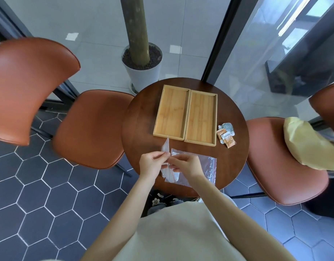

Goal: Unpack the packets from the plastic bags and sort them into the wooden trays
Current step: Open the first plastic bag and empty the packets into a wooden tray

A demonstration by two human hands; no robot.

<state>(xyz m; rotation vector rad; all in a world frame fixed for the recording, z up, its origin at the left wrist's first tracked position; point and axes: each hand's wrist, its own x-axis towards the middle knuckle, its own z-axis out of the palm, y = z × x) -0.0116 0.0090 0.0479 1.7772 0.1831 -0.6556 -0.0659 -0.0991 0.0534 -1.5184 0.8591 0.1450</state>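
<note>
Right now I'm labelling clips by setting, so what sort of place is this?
Probably a café or lounge seating corner: a small round wooden table, brown padded chairs either side, a potted tree beside glass walls, and a hexagon-tiled floor.

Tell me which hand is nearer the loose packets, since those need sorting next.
Right. The right hand grips a plastic bag below-left of the packets; the left hand is farther left, holding it too.
</note>
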